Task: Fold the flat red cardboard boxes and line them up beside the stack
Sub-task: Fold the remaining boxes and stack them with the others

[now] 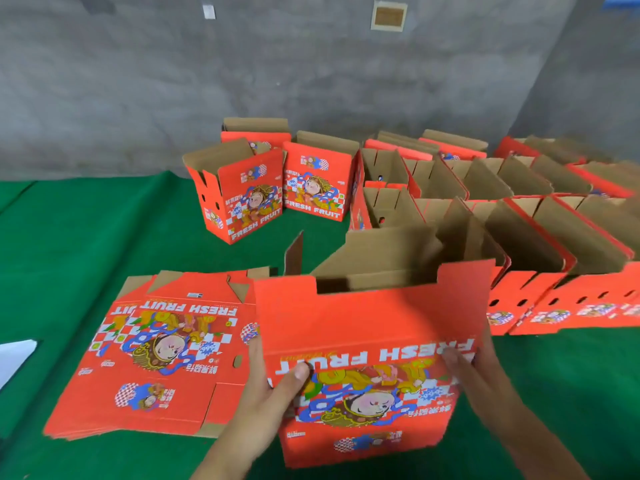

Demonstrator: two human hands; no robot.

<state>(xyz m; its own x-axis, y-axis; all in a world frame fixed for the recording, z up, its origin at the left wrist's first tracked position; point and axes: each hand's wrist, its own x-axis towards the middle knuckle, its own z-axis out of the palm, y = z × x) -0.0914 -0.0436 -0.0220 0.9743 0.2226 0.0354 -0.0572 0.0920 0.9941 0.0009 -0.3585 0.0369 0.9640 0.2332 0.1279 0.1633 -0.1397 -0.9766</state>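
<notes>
A red "FRESH FRUIT" cardboard box (367, 327) is held up in front of me, partly opened, with its print upside down and brown flaps standing at its top. My left hand (273, 386) grips its left edge, thumb on the printed face. My right hand (471, 372) holds its right edge, fingers blurred against the face. A stack of flat red boxes (156, 351) lies on the green surface to the left. Several folded boxes (519, 244) stand in rows at the right.
Two folded boxes (242, 199) (317, 180) stand apart toward the grey wall (138, 81), with another behind them. The green cloth (86, 237) covers the surface. A white sheet (14, 355) lies at the left edge.
</notes>
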